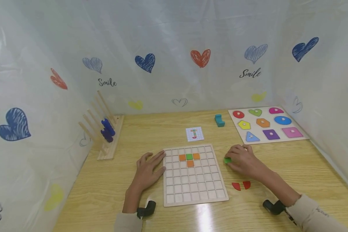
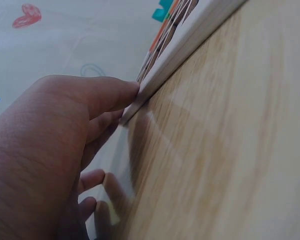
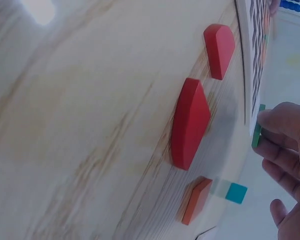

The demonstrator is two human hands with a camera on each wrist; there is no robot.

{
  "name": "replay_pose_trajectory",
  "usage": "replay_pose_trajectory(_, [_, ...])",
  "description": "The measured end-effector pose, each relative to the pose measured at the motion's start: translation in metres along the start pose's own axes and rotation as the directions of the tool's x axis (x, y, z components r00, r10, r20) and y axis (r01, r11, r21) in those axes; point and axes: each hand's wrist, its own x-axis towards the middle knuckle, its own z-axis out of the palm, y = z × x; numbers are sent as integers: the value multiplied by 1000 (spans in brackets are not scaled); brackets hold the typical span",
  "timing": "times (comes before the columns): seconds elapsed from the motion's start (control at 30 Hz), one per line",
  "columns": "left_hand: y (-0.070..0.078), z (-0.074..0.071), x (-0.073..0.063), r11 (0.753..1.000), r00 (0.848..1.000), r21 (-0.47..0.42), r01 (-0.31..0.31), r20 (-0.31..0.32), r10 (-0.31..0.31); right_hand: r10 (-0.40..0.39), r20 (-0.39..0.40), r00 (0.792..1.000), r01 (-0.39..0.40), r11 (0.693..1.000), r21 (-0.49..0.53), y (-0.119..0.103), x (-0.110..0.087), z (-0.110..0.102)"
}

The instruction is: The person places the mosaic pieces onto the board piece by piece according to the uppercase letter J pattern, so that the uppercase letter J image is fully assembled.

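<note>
A white gridded board (image 1: 187, 196) lies in the middle of the table. On its upper rows, a green square tile (image 1: 189, 156) sits between two orange tiles, with another orange tile (image 1: 190, 163) below it. My left hand (image 1: 146, 170) rests along the board's left edge, fingertips and thumb touching the rim. To the right of the board, my right hand (image 1: 243, 161) pinches a green square tile (image 3: 256, 139) between thumb and fingers. Two red curved-edge pieces (image 1: 236, 186) lie near that wrist. An orange tile (image 3: 197, 201) shows in the right wrist view, hidden by the hand from the head view.
Behind the board lies a small pattern card (image 1: 195, 134), with a teal block (image 1: 219, 120) to its right. A shape puzzle board (image 1: 266, 125) occupies the back right. At the left stands a wooden peg rack (image 1: 109, 154) with blue pieces. A printed curtain surrounds the table.
</note>
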Motion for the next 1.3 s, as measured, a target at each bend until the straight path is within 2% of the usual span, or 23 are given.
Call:
replay_pose_trajectory(0.3, [0, -2, 0, 1000, 1000, 6, 5, 3, -5, -18, 34, 999, 18, 1000, 12, -9, 9, 4])
replay_pose_trajectory(0.73, [1, -2, 1, 1000, 1000, 4, 16, 12, -16, -90, 1, 996, 90, 996, -2, -24, 20, 9])
replay_pose_trajectory(1.3, [1, -2, 0, 1000, 1000, 9, 20, 17, -20, -79, 64, 995, 78, 997, 12, -40, 25, 13])
